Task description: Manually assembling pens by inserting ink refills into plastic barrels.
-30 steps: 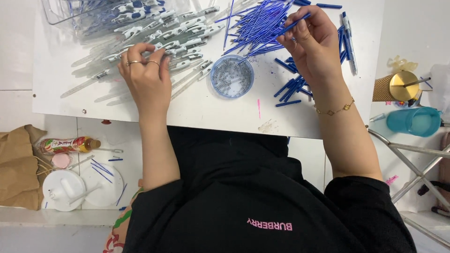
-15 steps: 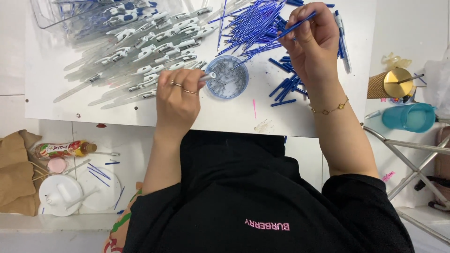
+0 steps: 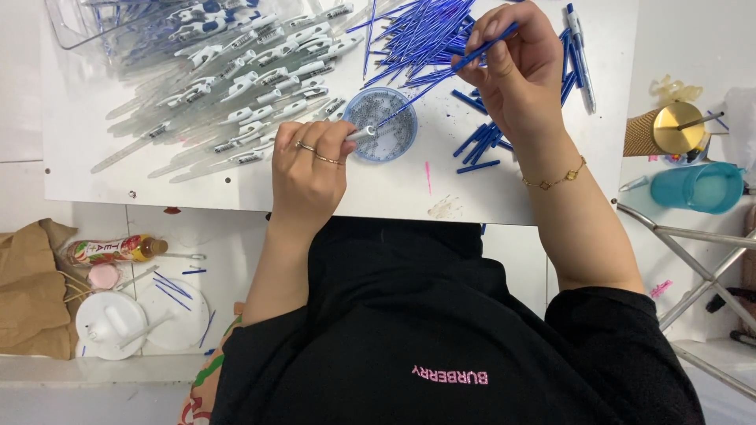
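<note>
My left hand (image 3: 311,161) pinched a small spring (image 3: 361,134) over the blue dish (image 3: 381,124) at 12 o'clock | my right hand (image 3: 516,67) gripped a blue refill (image 3: 465,63) at 1 o'clock, tip angled toward the spring for threading.

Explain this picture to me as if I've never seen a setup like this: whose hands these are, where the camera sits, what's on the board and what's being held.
There is no machine: a person works bare-handed, filmed by a camera on their own head looking down. The left hand pinches a small clear pen part at the edge of a small round blue dish of tiny metal bits. The right hand holds a thin blue refill slanting down into that dish. On the white board lie a heap of clear pen barrels and a pile of blue refills.
</note>
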